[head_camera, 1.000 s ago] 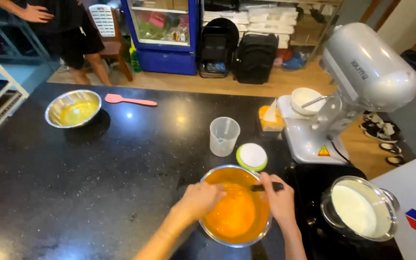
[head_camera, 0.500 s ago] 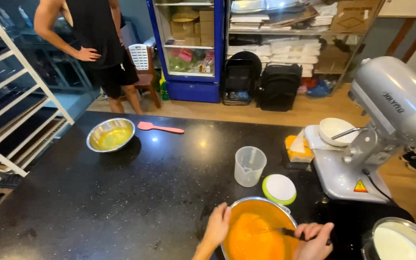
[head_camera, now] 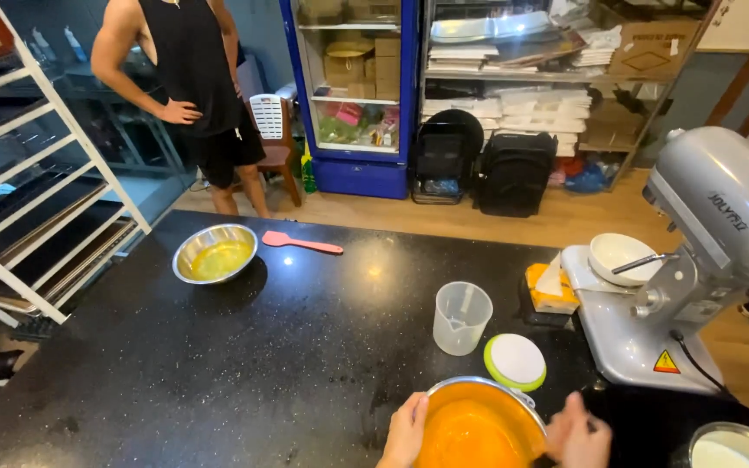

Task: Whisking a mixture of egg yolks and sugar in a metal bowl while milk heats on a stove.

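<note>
A steel mixing bowl [head_camera: 478,426] of orange batter sits at the near edge of the black counter [head_camera: 244,364]. My left hand [head_camera: 405,431] grips its left rim. At the bowl's right side my right hand [head_camera: 576,432] is closed on a dark handle; the tool's end is hidden below the frame. A clear measuring cup [head_camera: 461,317] and a round white lid with a green rim [head_camera: 515,361] stand just behind the bowl.
A grey stand mixer [head_camera: 695,260] with a small white bowl [head_camera: 621,256] stands at right. A steel bowl of yellow liquid [head_camera: 215,253] and a pink spatula [head_camera: 301,243] lie far left. A white-filled bowl [head_camera: 730,449] is at bottom right. A person [head_camera: 188,95] stands beyond the counter.
The view has tilted up, so the orange bowl and both hands have slid to the bottom edge. Both hands stay at the bowl.
</note>
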